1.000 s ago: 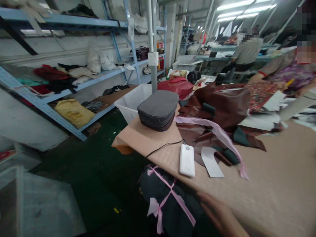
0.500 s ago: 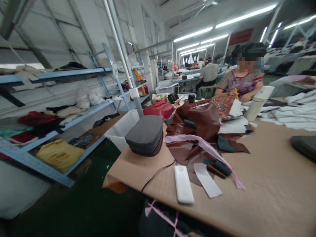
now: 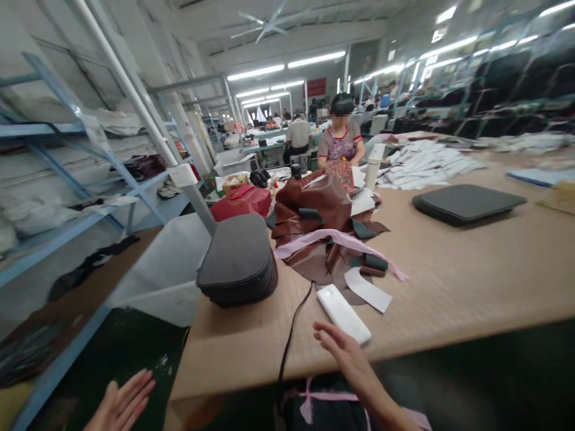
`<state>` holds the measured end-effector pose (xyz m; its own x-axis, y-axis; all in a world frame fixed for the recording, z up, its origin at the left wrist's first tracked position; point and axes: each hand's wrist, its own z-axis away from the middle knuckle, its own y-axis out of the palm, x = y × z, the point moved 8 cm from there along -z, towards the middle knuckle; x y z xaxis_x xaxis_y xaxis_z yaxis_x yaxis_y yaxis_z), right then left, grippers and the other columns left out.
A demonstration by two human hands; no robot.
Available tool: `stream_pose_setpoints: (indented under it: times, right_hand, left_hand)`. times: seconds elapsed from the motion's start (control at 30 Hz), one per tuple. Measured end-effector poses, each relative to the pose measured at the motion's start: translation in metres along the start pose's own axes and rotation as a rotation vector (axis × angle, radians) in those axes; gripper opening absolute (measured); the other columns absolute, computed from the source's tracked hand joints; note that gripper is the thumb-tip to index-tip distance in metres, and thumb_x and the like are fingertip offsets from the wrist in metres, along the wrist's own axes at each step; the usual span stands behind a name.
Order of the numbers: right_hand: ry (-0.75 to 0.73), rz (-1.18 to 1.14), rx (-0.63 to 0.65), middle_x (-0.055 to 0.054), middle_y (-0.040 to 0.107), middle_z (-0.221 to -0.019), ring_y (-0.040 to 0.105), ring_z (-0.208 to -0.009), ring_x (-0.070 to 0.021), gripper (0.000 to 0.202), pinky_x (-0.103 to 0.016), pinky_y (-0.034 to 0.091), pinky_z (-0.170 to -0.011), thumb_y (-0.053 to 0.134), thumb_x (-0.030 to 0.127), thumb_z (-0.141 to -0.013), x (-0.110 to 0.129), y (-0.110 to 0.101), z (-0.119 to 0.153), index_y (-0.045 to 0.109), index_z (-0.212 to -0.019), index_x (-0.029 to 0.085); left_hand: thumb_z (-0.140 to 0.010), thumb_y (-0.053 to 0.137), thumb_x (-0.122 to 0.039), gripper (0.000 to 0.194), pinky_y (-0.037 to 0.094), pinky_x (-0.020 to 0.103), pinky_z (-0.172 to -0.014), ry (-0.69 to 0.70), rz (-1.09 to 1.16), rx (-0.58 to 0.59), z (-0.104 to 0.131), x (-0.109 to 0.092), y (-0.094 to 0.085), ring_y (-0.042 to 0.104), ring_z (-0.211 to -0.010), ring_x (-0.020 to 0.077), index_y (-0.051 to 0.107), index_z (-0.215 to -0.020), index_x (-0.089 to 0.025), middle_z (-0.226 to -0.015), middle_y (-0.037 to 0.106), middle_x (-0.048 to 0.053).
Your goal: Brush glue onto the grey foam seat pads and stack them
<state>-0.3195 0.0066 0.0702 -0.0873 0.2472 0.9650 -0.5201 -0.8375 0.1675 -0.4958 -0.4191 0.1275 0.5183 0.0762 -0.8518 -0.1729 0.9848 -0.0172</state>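
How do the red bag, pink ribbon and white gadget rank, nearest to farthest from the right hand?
1. White gadget: right beside the right hand.
2. Pink ribbon: beyond the gadget, lying over brown leather.
3. Red bag: farther back, to the left.

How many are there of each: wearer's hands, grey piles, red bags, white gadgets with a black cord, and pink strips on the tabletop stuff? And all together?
Hands: 2 (left hand, right hand)
Grey piles: 2 (taller pile, flatter pile)
Red bag: 1
White gadget: 1
Pink strip: 1
Total: 7
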Motion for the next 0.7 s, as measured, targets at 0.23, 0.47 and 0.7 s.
stream_pose_setpoints:
  times: [0.23, 0.47, 0.7]
  right_hand:
    - [0.001, -0.283, -0.150, -0.013, 0.061, -0.115, 0.057, -0.108, -0.0270, 0.064, -0.039, 0.042, -0.096, 0.062, 0.065, -0.065, -0.001, -0.031, -0.013, 0.063, -0.105, 0.015]
    - [0.043, -0.441, -0.132, -0.015, 0.057, -0.121, 0.056, -0.109, -0.0276, 0.073, -0.041, 0.040, -0.097, 0.066, 0.068, -0.058, 0.001, -0.024, -0.050, 0.060, -0.108, 0.015]
    - [-0.006, -0.486, -0.213, -0.013, 0.054, -0.125, 0.054, -0.111, -0.0237, 0.066, -0.037, 0.038, -0.099, 0.059, 0.066, -0.068, 0.015, 0.012, -0.115, 0.056, -0.111, 0.016]
  left_hand:
    - [-0.088, 0.036, -0.038, 0.056, 0.029, 0.035, -0.107, 0.093, -0.034, 0.168, -0.001, -0.053, 0.092, 0.041, -0.125, 0.0243, 0.035, -0.135, -0.008, -0.137, 0.042, 0.017]
    - [-0.090, 0.033, -0.033, 0.056, 0.025, 0.038, -0.109, 0.106, -0.110, 0.180, -0.023, -0.071, 0.115, 0.035, -0.128, 0.0249, 0.028, -0.138, -0.005, -0.141, 0.034, 0.021]
    - [-0.088, 0.034, -0.040, 0.060, 0.023, 0.038, -0.110, 0.053, -0.129, 0.218, -0.112, -0.093, 0.136, 0.034, -0.129, 0.0250, 0.031, -0.136, -0.005, -0.140, 0.036, 0.019]
